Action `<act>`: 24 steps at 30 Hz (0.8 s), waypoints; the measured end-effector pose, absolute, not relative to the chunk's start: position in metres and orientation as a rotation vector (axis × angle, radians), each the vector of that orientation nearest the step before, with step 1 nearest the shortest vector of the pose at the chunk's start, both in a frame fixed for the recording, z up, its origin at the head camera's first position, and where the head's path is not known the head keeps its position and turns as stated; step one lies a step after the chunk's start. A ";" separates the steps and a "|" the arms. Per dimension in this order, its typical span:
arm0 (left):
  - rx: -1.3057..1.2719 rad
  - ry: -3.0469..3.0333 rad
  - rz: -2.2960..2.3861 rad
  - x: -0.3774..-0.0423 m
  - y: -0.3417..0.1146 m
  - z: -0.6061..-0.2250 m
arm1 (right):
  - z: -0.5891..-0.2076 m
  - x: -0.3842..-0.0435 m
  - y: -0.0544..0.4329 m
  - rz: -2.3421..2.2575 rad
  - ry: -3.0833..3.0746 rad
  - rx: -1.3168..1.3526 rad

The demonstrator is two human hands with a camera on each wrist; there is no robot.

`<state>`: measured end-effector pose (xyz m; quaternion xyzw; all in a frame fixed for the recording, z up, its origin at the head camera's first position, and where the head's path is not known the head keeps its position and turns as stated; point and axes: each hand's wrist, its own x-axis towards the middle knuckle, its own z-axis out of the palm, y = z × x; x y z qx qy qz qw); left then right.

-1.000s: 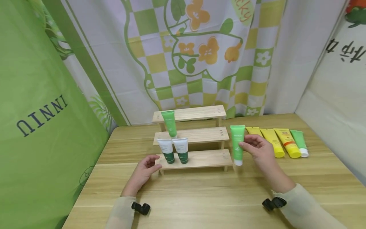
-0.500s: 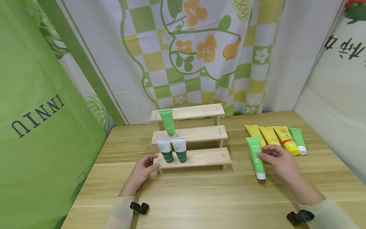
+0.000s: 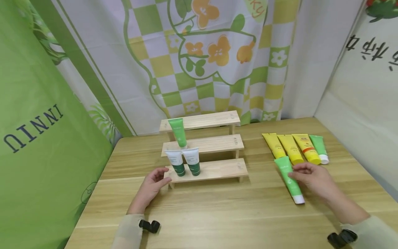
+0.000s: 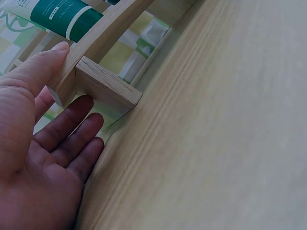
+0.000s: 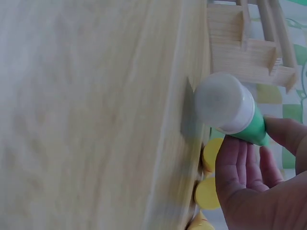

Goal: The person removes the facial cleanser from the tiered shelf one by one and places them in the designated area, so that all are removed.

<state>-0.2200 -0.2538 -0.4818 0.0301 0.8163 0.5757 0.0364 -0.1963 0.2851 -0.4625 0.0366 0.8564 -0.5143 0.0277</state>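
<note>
My right hand (image 3: 315, 181) pinches a light green squeeze tube (image 3: 289, 178) between thumb and fingers, its white cap (image 5: 219, 103) pointing down toward me, close over the table. At the left end of the three-tier wooden display stand (image 3: 222, 169), my left hand (image 3: 150, 188) grips the lowest tier, thumb on its upper edge and the index finger partly hidden behind it. Two white-and-dark-green tubes, one left (image 3: 175, 162) and one right (image 3: 191, 162), stand on that tier. Another light green tube (image 3: 178, 132) is upright on the middle tier.
Three yellow tubes (image 3: 290, 148) lie side by side at the right of the wooden table (image 3: 199, 214), with one more green tube (image 3: 318, 145) beside them. A patterned curtain (image 3: 214, 69) hangs behind, and a green cloth (image 3: 40, 155) borders the left.
My right hand has carried the green tube away from the stand, rightward and nearer to me, lowering it and tilting it. My left hand keeps its place at the stand's end.
</note>
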 end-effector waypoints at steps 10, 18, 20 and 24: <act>0.104 2.502 1.769 -0.220 -0.254 -0.480 | -0.468 -0.206 0.290 -1.476 2.512 0.194; 0.110 2.503 1.776 -0.220 -0.254 -0.478 | -0.470 -0.214 0.296 -1.456 2.455 0.255; 0.110 2.503 1.771 -0.220 -0.253 -0.477 | -0.469 -0.213 0.297 -1.447 2.450 0.262; 0.095 2.500 1.773 -0.220 -0.253 -0.479 | -0.466 -0.211 0.299 -1.455 2.467 0.247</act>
